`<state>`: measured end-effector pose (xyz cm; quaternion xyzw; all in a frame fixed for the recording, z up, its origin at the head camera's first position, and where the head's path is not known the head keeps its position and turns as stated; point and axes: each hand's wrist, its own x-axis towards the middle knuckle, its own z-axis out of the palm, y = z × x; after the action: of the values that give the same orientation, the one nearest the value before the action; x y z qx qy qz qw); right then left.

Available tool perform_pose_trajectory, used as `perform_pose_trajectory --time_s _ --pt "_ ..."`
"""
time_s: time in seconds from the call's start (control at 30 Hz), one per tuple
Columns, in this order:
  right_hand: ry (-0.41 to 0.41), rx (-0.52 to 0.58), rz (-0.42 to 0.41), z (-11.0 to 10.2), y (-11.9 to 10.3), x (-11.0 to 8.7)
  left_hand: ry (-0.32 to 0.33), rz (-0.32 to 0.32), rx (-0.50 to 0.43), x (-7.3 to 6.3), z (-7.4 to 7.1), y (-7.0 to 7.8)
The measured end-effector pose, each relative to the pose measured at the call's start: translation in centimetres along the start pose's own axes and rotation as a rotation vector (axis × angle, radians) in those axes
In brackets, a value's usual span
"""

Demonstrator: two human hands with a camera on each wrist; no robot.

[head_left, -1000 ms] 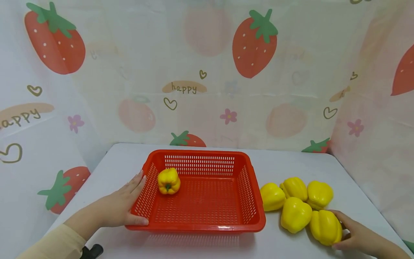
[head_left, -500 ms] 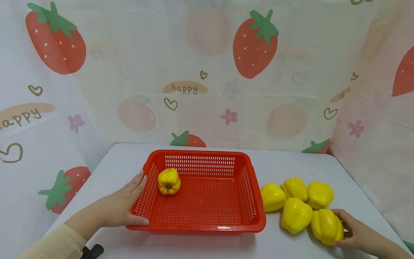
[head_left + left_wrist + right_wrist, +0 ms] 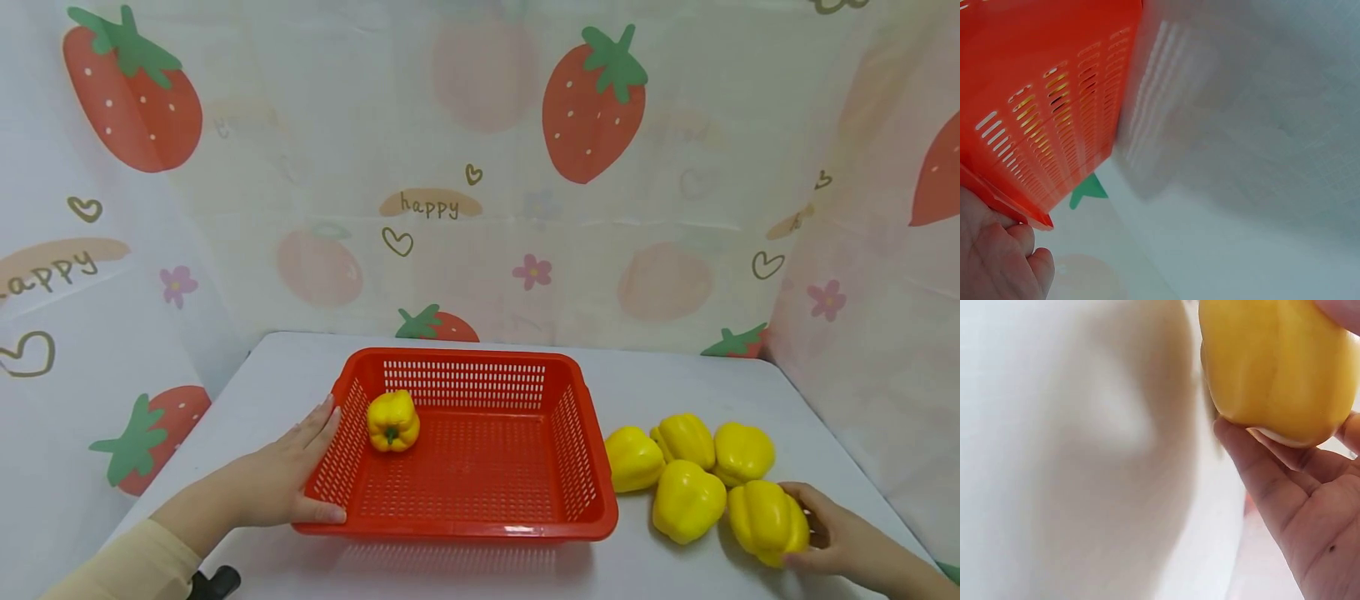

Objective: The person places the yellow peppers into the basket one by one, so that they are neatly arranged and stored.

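The right hand (image 3: 836, 533) has its grip round a yellow pepper (image 3: 767, 521) at the red basket (image 3: 465, 531)'s four o'clock — pinched from opposite sides, likely for security. The left hand (image 3: 277, 479) grasps the basket at nine o'clock, presumably steadying it.

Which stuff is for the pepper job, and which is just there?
Seems for the job:
red basket
yellow pepper inside it
yellow pepper in the right hand
four other yellow peppers on the table

Seems just there:
strawberry-print cloth behind
black thing by the left sleeve, unclear what
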<state>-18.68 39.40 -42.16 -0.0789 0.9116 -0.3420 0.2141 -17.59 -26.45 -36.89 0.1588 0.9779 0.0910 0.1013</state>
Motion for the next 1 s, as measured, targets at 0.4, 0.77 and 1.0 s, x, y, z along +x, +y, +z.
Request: perform_pose_trajectory --time_s 0.4,0.77,1.0 --pt "0.081 0.008 -0.244 -1.2 -0.5 -0.5 -0.006 -0.001 -0.004 0.0 0.0 -0.1" --pt "0.185 -0.047 -0.387 -2.5 -2.1 -0.5 0.000 0.009 0.001 0.0 -0.2 0.0" --pt "0.200 -0.108 -0.355 -3.7 -4.1 0.2 0.004 0.013 0.020 0.0 -0.1 0.0"
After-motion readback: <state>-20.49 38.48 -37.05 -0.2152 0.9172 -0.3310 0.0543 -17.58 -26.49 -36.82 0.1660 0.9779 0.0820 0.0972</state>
